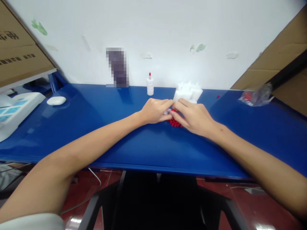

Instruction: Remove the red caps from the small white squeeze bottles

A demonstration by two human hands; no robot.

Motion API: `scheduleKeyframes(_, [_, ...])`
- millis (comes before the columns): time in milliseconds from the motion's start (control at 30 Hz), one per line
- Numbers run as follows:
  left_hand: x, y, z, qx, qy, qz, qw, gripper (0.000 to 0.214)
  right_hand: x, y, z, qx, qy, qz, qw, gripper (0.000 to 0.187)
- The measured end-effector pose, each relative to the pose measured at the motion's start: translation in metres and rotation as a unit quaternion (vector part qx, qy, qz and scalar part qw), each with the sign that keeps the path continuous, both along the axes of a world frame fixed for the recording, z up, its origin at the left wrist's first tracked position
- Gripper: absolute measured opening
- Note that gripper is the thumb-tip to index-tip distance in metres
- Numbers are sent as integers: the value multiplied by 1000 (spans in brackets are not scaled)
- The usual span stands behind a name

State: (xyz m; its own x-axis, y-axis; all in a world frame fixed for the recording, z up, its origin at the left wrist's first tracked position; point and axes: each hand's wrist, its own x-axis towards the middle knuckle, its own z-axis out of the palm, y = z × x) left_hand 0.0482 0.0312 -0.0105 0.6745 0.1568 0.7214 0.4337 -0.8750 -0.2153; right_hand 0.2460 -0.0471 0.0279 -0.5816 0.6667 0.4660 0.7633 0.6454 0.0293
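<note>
Just beyond the right fingers stood a cluster of white bottles, its near edge partly covered by that hand. Farther off, beyond the left fingers, a single bottle stood upright with a red tip. Behind both rose the wall. To the right of the fingers and a little beyond them lay a loose red bit, and well past it a clear bag with something red inside. Far to the left of the fingers were a white case and a white device with blue panels. The blue table ran under everything, with a dark chair on the near side.

The left hand reached in from the left and the right hand from the right, both low over the table, backs up, fingers bent inward until the tips met.

Between the fingertips sat a small white piece, with red showing at its right end; the left fingers gripped it, and the right fingers were pinched together at the red end, though their exact hold was hidden. A pile of red caps lay just below and nearer than the fingertips, partly covered by the right fingers.
</note>
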Motion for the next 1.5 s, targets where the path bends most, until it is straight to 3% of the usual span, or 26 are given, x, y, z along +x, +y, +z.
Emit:
scheduleKeyframes(167, [0, 0, 2, 27, 19, -28, 999, 32, 3, 0, 4, 17, -45, 5, 999, 41])
scheduleKeyframes(300, [0, -1, 2, 31, 36, -42, 998, 32, 5, 3, 5, -52, -18, 32, 998, 39])
scheduleKeyframes(400, [-2, -1, 3, 12, 55, -35, 998, 33, 8, 3, 6, -114, 38, 61, 991, 35])
scheduleKeyframes(667, [-5, -2, 4, 6, 64, -19, 998, 38, 4, 1, 1, -186, 161, 83, 966, 35])
scheduleKeyframes(867, [-4, -1, 3, -45, -13, 9, 999, 30, 25, 11, 6, -209, 359, 60, 908, 47])
scheduleKeyframes(900, [-4, 0, 3, -65, -26, 3, 998, 29, 32, 14, 9, -191, 346, 45, 917, 45])
scheduleKeyframes(967, [-3, 0, 3, -107, -47, -14, 993, 26, 45, 19, 15, -158, 220, -6, 963, 39])
scheduleKeyframes(1033, [-3, 1, 2, -148, -60, -27, 987, 23, 54, 24, 18, -193, 92, -46, 976, 32])
scheduleKeyframes(1100, [-3, 2, 2, -175, -60, -32, 982, 22, 58, 26, 17, -258, 13, -72, 963, 26])
scheduleKeyframes(1233, [-3, 3, 2, -201, -43, -33, 978, 22, 56, 24, 13, -335, -47, -83, 938, 20])
scheduleKeyframes(1500, [-3, 2, 4, -221, -31, -32, 974, 23, 49, 18, 18, -341, -44, -43, 938, 14])
